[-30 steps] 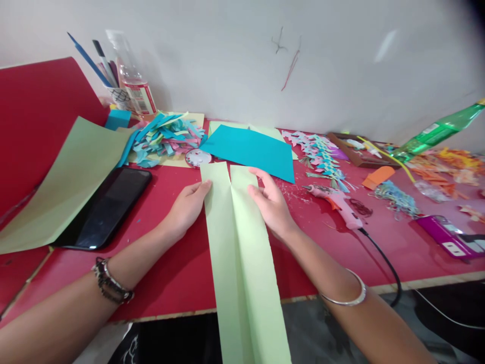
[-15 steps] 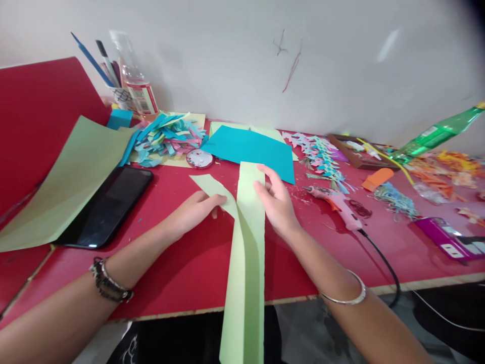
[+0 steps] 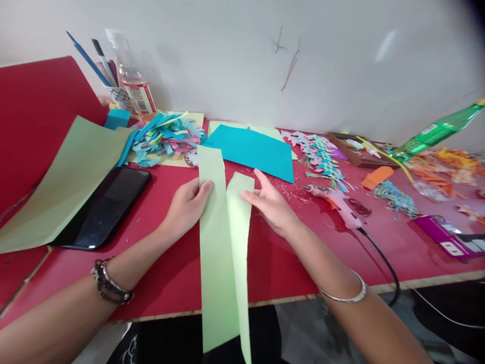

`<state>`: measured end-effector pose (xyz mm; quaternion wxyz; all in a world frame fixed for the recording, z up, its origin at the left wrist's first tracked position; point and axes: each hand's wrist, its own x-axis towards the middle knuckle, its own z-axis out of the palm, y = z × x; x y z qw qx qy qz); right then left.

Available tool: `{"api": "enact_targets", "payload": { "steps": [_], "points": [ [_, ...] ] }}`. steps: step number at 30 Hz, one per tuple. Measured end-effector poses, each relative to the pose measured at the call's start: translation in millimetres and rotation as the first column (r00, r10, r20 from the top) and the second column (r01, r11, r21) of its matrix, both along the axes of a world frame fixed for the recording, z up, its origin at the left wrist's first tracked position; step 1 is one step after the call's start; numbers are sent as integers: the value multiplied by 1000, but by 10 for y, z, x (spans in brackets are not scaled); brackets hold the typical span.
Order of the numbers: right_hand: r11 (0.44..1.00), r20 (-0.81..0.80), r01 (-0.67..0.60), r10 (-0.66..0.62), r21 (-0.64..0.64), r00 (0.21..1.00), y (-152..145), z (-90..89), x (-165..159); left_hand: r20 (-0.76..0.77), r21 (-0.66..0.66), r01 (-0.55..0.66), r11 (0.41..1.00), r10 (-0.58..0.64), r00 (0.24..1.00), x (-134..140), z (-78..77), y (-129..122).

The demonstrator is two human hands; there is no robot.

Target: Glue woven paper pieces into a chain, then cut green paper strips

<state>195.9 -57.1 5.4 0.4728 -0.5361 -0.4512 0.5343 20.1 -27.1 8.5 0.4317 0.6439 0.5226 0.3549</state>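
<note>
My left hand is closed on a long pale green paper strip, its thumb on the front face. The strip stands nearly upright and hangs past the table edge toward my lap. My right hand pinches a narrower, curled pale green paper strip between thumb and fingers, its index finger pointing up. A gap separates the two strips at the top. Lower down they lie against each other, and I cannot tell whether they are joined there. Behind them lies a turquoise paper sheet.
On the red table at left, a large green sheet partly covers a black phone. Paper scraps lie behind. At right are a corded pink glue gun, a leaning green bottle and a purple box.
The green paper has swung left and its top has parted. My left hand has shifted to the wide strip's edge, while my right hand now grips the narrower, curled piece.
</note>
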Motion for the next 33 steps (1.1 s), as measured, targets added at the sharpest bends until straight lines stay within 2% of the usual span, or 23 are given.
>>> {"api": "enact_targets", "payload": {
  "steps": [4,12,18,20,22,24,26,29,33],
  "points": [
    [997,117,-48,41,56,992,-15,-20,-5,-17,67,-25,997,26,1000,-2,-16,5],
    [994,41,-50,46,99,998,-6,-2,-33,-8,61,-55,997,56,998,5,-1,11],
    [983,242,23,-67,181,968,31,-53,28,101,-22,-155,988,156,982,-35,8,60],
    [977,258,43,-97,209,961,43,-68,44,164,-88,-107,990,120,979,-40,32,59],
    [969,226,62,-118,241,967,47,-71,46,201,-150,13,989,18,979,-36,55,41],
    [957,140,83,-126,279,982,46,-61,37,210,-215,162,963,-117,971,-27,62,19],
    [948,52,109,-130,298,990,44,-48,24,197,-263,251,932,-203,959,-18,50,9],
    [961,-2,138,-142,241,990,44,-34,19,137,-215,205,955,-178,974,-15,12,22],
    [993,85,111,-113,31,990,26,-30,31,-6,-42,70,997,-71,997,-26,-12,42]
  ]
}}
